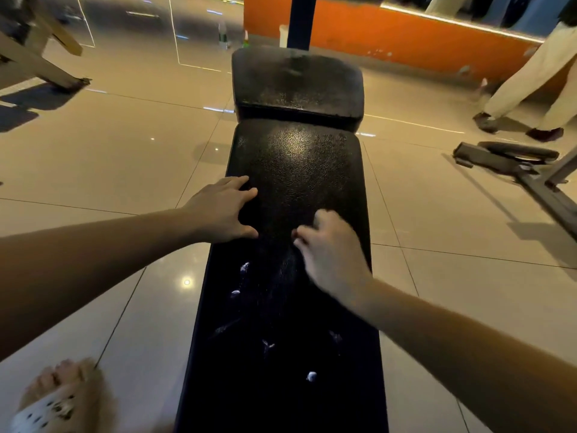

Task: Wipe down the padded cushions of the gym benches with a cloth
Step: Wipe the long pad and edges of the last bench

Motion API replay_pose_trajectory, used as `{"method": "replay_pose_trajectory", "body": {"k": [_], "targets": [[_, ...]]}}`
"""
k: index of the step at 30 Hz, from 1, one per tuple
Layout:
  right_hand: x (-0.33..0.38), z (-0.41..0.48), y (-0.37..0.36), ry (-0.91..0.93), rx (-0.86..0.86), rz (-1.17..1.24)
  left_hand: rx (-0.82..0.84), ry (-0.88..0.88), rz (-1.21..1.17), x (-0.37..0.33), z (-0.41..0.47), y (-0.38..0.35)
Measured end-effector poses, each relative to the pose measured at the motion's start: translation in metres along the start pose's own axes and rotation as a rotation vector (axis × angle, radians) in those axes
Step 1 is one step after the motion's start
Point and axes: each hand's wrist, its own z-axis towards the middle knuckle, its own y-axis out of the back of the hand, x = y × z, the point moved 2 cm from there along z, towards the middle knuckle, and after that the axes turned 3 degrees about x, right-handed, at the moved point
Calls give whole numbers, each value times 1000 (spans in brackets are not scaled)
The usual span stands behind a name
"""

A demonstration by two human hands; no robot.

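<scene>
The left hand lies spread flat at the bench's nine o'clock edge. The right hand has curled fingers, but no cloth shows and its grip is unclear. The white flecks toward six o'clock risk being missed.

The left hand and right hand are occupying the middle of the pad. Ahead, it is lying open up to the head pad, with a post rising behind. Floor is lying open either side; a frame and a person's legs are standing far right.
</scene>
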Motion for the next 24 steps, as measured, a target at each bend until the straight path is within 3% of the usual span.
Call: {"method": "replay_pose_trajectory", "body": {"k": [3,5,11,14,18,20,22,24], "targets": [[40,-68,3,268,189,134,8,9,12,-1,-1,2],[34,-78,5,337,248,145,13,4,4,-2,-2,2],[-54,20,2,-209,1,190,13,16,2,-3,-1,1],[-38,1,1,-156,23,151,22,5,22,-2,-1,2],[12,-86,8,114,233,310,47,8,99,-5,-1,8],[21,-109,14,242,314,272,77,22,147,-11,2,14],[1,-87,16,196,275,219,128,46,168,-20,5,16],[-33,-43,13,35,148,171,178,70,185,-26,6,13]]}}
